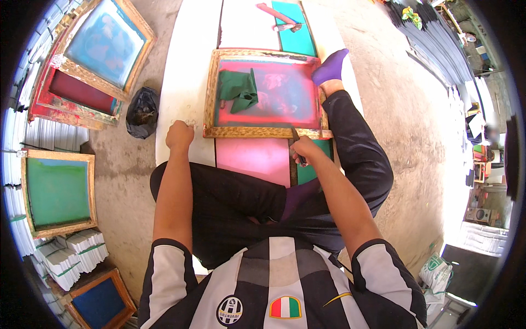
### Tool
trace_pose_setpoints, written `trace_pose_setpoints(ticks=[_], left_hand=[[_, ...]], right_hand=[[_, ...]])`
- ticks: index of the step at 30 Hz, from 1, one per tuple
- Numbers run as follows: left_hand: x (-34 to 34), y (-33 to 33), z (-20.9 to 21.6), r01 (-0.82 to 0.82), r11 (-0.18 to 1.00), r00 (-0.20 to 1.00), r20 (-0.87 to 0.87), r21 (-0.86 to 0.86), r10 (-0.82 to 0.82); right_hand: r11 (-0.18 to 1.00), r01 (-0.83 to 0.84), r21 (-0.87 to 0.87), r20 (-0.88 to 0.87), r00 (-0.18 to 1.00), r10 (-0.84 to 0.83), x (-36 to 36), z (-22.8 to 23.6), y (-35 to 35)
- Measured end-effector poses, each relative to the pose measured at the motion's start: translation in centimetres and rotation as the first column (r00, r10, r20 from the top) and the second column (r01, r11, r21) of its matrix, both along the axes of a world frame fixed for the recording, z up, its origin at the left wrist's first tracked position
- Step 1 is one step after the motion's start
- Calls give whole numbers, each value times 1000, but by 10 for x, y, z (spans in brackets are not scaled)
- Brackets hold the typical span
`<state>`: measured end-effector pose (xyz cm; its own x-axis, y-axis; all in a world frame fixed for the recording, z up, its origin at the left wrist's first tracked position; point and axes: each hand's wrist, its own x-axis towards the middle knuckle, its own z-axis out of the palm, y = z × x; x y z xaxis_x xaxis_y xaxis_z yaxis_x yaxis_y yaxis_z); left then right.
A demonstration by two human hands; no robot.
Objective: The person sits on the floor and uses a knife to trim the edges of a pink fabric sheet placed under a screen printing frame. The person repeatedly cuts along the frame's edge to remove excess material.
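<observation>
A wood-edged printing screen (296,104), its mesh stained pink, red and blue, lies flat before me. Across its left part is a crumpled dark green cloth (239,90). My right hand (306,150) is closed round a knife (295,133) with a dark blade, which meets the near wooden edge at the right. The handle shows below my fingers. My left hand (180,135) rests as a fist on the white tabletop (178,104), left of the screen, and nothing shows sticking out of it. My right foot (330,67), in a purple sock, presses against the screen's far right corner.
Beyond the screen, a pinkish strip (274,15) and a small tool (287,27) lie on a teal panel. A black plastic bag (143,112) sits on the floor at left, near more framed screens (58,192) and stacked white bundles (74,255).
</observation>
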<state>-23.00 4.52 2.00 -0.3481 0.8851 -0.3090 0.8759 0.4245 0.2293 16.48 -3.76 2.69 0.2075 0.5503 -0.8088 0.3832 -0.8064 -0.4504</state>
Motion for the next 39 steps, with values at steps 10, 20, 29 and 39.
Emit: trace_pose_setpoints(ticks=[10, 20, 29, 39], left_hand=[[13, 3, 10, -17, 991, 999, -43, -132, 11], [6, 3, -1, 6, 1000, 1000, -21, 11, -6], [77, -44, 9, 573, 633, 641, 197, 521, -742], [82, -49, 7, 694, 448, 534, 14, 564, -845]], right_hand=[[961, -154, 228, 392, 918, 54, -11, -39, -24], [929, 208, 307, -131, 976, -175, -14, -44, -42], [933, -31, 357, -344, 925, 163, -91, -15, -60], [928, -96, 361, -363, 902, 234, -123, -1, -49]])
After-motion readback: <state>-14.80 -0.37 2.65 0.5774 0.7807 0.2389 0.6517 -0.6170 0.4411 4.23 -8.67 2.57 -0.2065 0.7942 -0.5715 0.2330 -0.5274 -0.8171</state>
